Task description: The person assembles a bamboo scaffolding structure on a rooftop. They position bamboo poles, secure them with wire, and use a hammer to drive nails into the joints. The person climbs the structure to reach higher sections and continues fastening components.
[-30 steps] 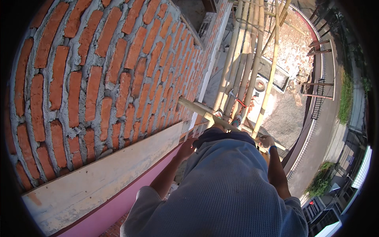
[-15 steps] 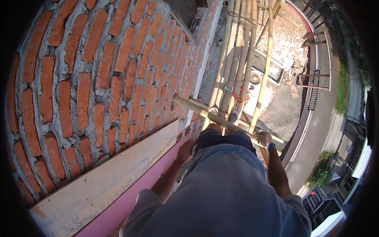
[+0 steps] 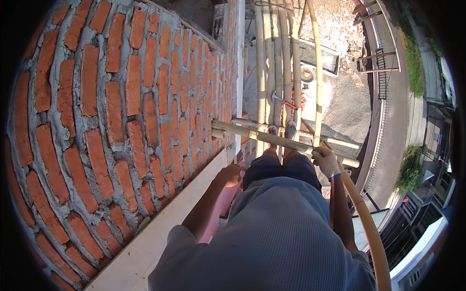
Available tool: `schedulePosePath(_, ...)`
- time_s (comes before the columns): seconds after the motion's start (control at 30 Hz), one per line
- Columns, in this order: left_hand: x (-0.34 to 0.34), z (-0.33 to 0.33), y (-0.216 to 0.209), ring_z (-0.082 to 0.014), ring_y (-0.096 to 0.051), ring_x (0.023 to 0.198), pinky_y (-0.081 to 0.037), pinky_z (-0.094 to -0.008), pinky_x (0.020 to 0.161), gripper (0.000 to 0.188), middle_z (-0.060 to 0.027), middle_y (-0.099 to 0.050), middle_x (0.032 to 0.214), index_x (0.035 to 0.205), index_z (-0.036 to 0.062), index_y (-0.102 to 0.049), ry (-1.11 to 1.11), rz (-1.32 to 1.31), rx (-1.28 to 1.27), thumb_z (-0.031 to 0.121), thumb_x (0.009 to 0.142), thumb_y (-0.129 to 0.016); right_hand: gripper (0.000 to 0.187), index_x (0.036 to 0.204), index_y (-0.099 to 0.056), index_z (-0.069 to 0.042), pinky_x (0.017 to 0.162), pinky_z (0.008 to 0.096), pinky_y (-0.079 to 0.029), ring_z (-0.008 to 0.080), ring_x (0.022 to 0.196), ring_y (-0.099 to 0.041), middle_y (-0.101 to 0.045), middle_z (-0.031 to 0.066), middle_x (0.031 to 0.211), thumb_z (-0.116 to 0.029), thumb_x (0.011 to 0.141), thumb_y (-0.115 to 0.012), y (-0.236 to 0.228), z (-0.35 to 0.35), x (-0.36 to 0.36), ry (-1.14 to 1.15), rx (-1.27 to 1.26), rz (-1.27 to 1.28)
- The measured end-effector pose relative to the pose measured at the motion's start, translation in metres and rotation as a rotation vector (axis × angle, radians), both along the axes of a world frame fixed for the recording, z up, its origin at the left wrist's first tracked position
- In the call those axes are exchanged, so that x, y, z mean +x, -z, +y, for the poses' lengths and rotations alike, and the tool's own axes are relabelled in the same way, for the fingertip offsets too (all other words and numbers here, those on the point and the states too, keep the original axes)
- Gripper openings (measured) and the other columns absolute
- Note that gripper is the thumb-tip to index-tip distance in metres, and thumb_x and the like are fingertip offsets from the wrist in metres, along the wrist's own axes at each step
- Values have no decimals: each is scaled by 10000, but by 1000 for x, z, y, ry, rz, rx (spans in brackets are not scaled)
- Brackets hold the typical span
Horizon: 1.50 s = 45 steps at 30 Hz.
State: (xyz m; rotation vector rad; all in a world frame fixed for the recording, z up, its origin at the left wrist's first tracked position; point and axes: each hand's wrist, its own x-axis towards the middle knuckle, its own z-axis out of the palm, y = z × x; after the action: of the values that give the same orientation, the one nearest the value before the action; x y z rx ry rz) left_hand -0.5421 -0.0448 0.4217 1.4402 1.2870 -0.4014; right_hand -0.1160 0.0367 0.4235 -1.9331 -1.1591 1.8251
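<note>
My left hand [image 3: 230, 175] is held beside the brick wall, in front of my left thigh. Its fingers are curled, and whatever they may hold is hidden. My right hand [image 3: 325, 160] is closed where a bamboo crosspiece [image 3: 281, 141] meets a long bamboo pole [image 3: 359, 203]. Its fingers cover that junction, so what lies inside them cannot be made out. A hammer [image 3: 286, 101] with a red handle lies on the bamboo poles [image 3: 276, 63] beyond my sandalled feet.
The brick wall [image 3: 136, 126] with rough grey mortar rises on the left, above a pale board [image 3: 160, 228]. Far below lie gravel [image 3: 347, 106], rubble [image 3: 335, 24], a shallow trough [image 3: 318, 57], a fence and a road [image 3: 394, 106] on the right.
My view has turned, so the poles now stand straighter. My left hand has risen away from my side; my right hand remains at the crosspiece.
</note>
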Motion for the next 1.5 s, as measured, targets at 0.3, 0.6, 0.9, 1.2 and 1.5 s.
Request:
schedulePosePath(0.3,178,75,-41,-175,-587,1170,-450,-326,1041,440,-105,-664,1255,1385,18,-643,-620,-798,10,321,1158,-417,240,1053,-719,15,685,310,-530,137,725,-647,-679,74,793,-219,1024,-674,-77,-15,-78,79,108,151)
schedulePosePath(0.6,226,55,-20,-103,-599,954,-498,-272,851,341,-65,-673,1124,1228,14,-652,-646,-924,50,234,1160,-401,236,1059,-719,22,690,301,-533,135,747,-651,-699,63,831,-201,1036,-644,-61,-55,-53,197,184,82)
schedulePosePath(0.9,153,39,86,-267,-659,810,-524,-401,805,305,-146,-662,872,1051,21,-560,-311,-337,122,279,1132,-419,654,1541,-445,-40,921,411,-554,272,1116,-670,-609,181,1360,-448,1051,-588,51,-239,73,1277,-335,79)
schedulePosePath(1.2,-85,-52,138,-343,-664,973,-493,-454,877,288,-155,-687,975,1030,42,-614,-101,485,-19,226,1082,-398,473,1329,-644,-52,1220,626,-284,349,1384,-534,-658,143,1341,-436,1070,-546,-54,-333,229,1314,633,-419)
schedulePosePath(1.5,36,27,109,-353,-691,977,-502,-481,857,330,-206,-693,989,1080,14,-626,-153,207,50,274,1115,-426,755,719,-618,-50,1248,655,-180,345,923,-537,-569,113,797,-607,1081,-259,-116,-273,256,790,884,490)
